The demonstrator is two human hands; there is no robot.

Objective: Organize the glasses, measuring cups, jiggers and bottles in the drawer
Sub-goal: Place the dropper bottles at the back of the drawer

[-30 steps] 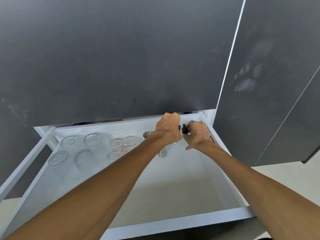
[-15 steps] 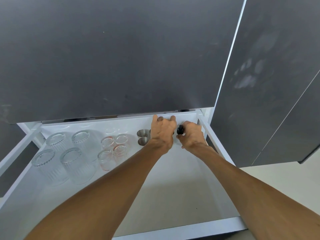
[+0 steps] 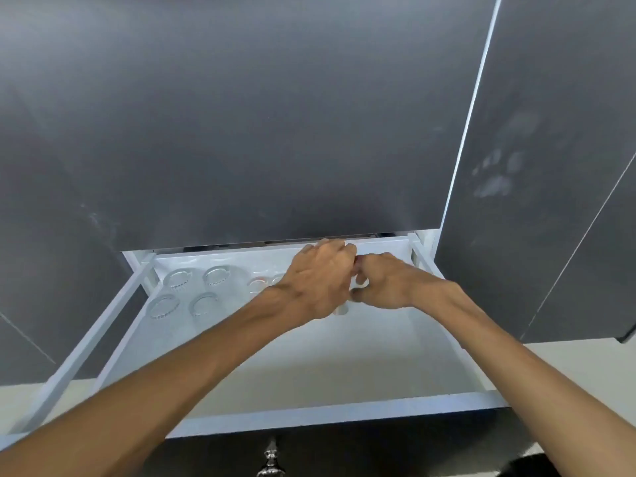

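Both hands moved closer, left hand (image 3: 318,280) now covering the jiggers; right hand (image 3: 385,282) curled beside it at the drawer's (image 3: 344,413) back; can't tell what either grip holds; ribbed glasses (image 3: 192,290) sit left.

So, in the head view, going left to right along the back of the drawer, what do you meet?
Ribbed glasses → small glasses → left hand → right hand → drawer's right wall.

A domestic kitchen was indicated. Flat, handleless dark grey cabinet fronts (image 3: 275,115) were observed above a white pull-out drawer (image 3: 344,413). Ribbed drinking glasses (image 3: 179,278) and smaller clear glasses (image 3: 258,284) were stored upright in rows at its back.
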